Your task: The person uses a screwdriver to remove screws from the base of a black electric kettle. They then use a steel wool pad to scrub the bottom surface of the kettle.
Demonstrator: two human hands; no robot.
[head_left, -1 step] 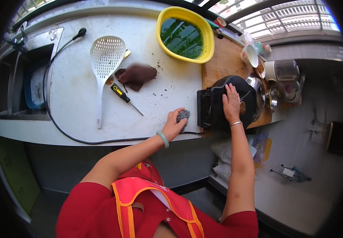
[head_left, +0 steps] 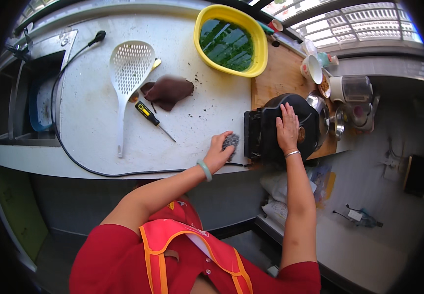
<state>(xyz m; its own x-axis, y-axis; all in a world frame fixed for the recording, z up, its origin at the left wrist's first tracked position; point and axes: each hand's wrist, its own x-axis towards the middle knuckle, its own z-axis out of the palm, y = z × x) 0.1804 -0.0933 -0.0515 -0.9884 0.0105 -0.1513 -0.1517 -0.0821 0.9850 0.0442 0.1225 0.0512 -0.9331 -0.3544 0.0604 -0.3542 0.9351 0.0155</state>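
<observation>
My left hand (head_left: 218,153), with a pale green bangle at its wrist, is closed around a grey steel wool scourer (head_left: 230,142). It is just left of a black rounded electric appliance (head_left: 266,132) at the counter's front edge. My right hand (head_left: 287,129) lies flat on top of this appliance, fingers stretched out. A black cord (head_left: 124,175) runs along the counter's front edge to the appliance, its plug (head_left: 97,37) lying near the sink. Left of my hands are a yellow-and-black screwdriver (head_left: 147,113), a brown cloth (head_left: 172,91) and a white slotted strainer ladle (head_left: 129,66).
A yellow basin (head_left: 260,44) of water with leafy greens stands at the back, beside a wooden board (head_left: 275,68). Bowls (head_left: 311,68) and a steel pot (head_left: 339,122) stand beyond the appliance. At far left is a sink (head_left: 23,98). Dark crumbs dot the white counter (head_left: 89,112).
My left hand and the scourer have shifted very slightly right, toward the black appliance. My right hand stays flat on it.
</observation>
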